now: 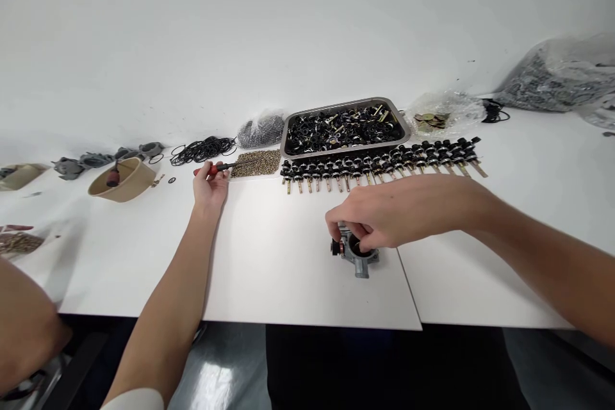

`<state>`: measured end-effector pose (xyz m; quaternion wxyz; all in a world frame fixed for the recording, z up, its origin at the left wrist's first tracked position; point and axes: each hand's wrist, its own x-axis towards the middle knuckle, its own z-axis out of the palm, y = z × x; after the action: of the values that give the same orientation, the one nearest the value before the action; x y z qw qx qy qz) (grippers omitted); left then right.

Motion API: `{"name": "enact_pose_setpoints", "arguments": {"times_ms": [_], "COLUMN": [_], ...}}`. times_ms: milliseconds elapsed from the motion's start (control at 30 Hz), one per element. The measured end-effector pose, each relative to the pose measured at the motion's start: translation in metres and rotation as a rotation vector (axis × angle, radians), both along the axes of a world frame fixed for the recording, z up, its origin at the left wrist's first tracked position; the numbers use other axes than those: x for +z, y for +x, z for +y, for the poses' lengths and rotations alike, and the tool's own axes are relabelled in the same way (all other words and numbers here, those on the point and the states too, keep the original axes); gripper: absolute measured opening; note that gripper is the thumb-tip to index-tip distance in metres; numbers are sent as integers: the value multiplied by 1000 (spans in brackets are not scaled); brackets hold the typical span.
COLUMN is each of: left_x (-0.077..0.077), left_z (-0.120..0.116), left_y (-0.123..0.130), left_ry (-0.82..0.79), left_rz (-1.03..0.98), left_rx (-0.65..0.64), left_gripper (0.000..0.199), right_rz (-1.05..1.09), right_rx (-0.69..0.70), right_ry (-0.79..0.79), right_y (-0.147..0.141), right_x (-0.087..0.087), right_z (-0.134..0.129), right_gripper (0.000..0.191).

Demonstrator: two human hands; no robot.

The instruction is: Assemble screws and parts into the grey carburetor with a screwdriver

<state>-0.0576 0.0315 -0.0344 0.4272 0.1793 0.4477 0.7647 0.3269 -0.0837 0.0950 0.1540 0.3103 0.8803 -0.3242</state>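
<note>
My left hand (210, 184) is closed around the red handle of a screwdriver (218, 168). Its shaft reaches right, over a flat spread of small brass screws (257, 164). In front of me, a grey metal carburetor body (361, 266) with a round bore rests on the white table. My right hand (369, 214) comes down on it from above, its bent fingers gripping the body. A black round fitting (335, 248) sticks out at the carburetor's left side. The right hand hides the carburetor's upper part.
Behind stands a metal tray (346, 104) of black fittings, with rows of stemmed black parts (379, 166) before it. Black rubber rings (204, 150), a beige bin (127, 186) and grey castings (96, 160) lie left. Plastic bags (557, 77) sit right. Another person's arm (24, 327) is at lower left.
</note>
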Motion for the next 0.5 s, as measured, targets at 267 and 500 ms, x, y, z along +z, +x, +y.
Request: {"name": "enact_pose_setpoints", "arguments": {"times_ms": [267, 500], "left_x": [1, 1], "left_z": [0, 0], "left_y": [1, -1], "left_ry": [-4, 19], "left_rz": [14, 22], "left_rx": [7, 17], "left_gripper": [19, 20], "right_rz": [-37, 12], "right_rx": [-70, -7], "right_ry": [15, -83], "right_y": [0, -1], "right_x": [-4, -9], "right_z": [8, 17], "right_gripper": [21, 20]}}
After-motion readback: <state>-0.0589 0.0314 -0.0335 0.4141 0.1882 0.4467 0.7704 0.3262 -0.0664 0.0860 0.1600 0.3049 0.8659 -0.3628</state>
